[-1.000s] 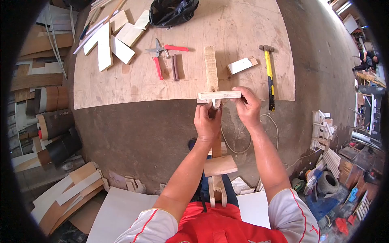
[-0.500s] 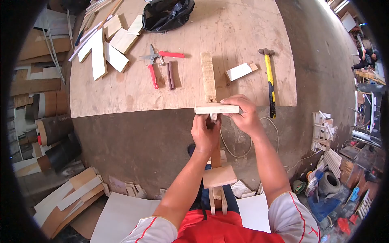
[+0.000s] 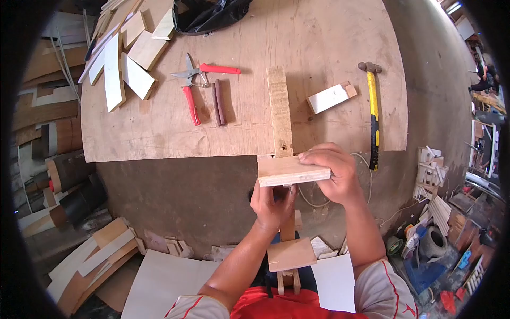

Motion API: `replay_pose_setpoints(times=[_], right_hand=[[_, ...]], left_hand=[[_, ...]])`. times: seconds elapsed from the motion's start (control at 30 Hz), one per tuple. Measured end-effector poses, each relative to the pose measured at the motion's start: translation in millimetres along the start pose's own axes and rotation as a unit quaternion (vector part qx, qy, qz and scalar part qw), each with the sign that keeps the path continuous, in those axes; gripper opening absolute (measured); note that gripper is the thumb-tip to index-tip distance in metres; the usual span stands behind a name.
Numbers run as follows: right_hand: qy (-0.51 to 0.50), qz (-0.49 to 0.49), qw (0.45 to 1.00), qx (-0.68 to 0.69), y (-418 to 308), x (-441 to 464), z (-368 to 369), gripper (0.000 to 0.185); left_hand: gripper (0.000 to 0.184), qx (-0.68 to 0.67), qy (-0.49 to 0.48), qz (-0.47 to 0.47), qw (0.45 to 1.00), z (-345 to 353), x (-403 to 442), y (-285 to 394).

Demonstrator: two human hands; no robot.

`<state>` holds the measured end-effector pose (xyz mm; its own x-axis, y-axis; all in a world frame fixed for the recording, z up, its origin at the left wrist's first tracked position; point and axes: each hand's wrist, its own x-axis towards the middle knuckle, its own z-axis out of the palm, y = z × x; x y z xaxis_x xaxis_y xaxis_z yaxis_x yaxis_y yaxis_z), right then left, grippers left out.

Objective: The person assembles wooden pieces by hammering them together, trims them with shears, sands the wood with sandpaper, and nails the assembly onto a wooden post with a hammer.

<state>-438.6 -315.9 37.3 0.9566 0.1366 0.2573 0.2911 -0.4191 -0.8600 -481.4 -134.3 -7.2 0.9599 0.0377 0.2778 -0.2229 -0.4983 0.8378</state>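
A small flat wooden board (image 3: 295, 171) is held level in front of the table edge, its pale layered edge facing me. My right hand (image 3: 336, 171) grips its right end, thumb and fingers around the corner. Underneath its left part is my left hand (image 3: 272, 206), closed against it from below; the board hides those fingertips. Behind the board, a rough wooden bar (image 3: 280, 109) lies on the table and reaches its edge. Closer to my body, another small board (image 3: 291, 254) sits across an upright wooden piece.
On the plywood table (image 3: 143, 135) lie pruning shears (image 3: 197, 75), two brown sticks (image 3: 218, 102), a white-faced block (image 3: 330, 99), a hammer (image 3: 373, 106), wood offcuts (image 3: 113, 74) and a black plastic bag (image 3: 210, 16). Scrap wood (image 3: 93, 260) is stacked at left; clutter fills the right.
Both hands have come lower in view with the board, which now tilts to show more of its broad top face. The table appears larger and slightly shifted in view.
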Motion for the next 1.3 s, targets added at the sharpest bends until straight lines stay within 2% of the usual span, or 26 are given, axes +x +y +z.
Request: replay_pose_setpoints(times=[0.37, 0.87, 0.97, 1.0, 1.1, 1.13, 1.23, 1.27, 1.3], right_hand=[[-0.004, -0.001, 1.000, -0.025, -3.2, -1.7, 0.3, 0.031], [-0.011, 0.021, 0.999, -0.027, -6.9, 2.2, -1.7, 0.029], [-0.009, 0.020, 1.000, -0.022, -4.4, 0.8, -1.3, 0.032], [-0.008, 0.020, 1.000, -0.019, -3.5, 0.0, -1.2, 0.033], [0.002, 0.026, 1.000, -0.009, -0.2, -4.5, -0.1, 0.035], [0.003, 0.016, 1.000, -0.019, -1.6, -4.4, -1.3, 0.034], [0.000, -0.003, 0.999, -0.044, -5.2, -5.6, -2.4, 0.033], [-0.001, 0.004, 0.999, -0.042, -6.4, -5.4, -2.7, 0.033], [-0.002, 0.010, 0.999, -0.041, -7.5, -4.9, -3.4, 0.033]], left_hand=[[0.044, -0.011, -0.030, 0.004, 0.999, -7.0, -7.3, -5.7], [0.046, -0.019, -0.016, 0.014, 1.000, -3.1, -4.2, -4.7], [0.046, -0.005, -0.015, -0.004, 1.000, -2.1, -2.5, -2.7], [0.054, -0.014, -0.043, -0.063, 0.997, -3.8, -7.1, -2.2], [0.048, -0.020, -0.012, -0.043, 0.999, 0.8, -5.3, 0.0], [0.047, -0.005, 0.004, -0.006, 1.000, 0.7, 0.2, 1.8], [0.048, -0.017, -0.015, -0.049, 0.999, -1.9, 0.5, 5.4], [0.047, -0.026, 0.011, -0.024, 0.999, -0.7, 3.9, 7.0], [0.046, -0.024, -0.010, -0.025, 0.999, -1.5, 5.4, 8.7]])
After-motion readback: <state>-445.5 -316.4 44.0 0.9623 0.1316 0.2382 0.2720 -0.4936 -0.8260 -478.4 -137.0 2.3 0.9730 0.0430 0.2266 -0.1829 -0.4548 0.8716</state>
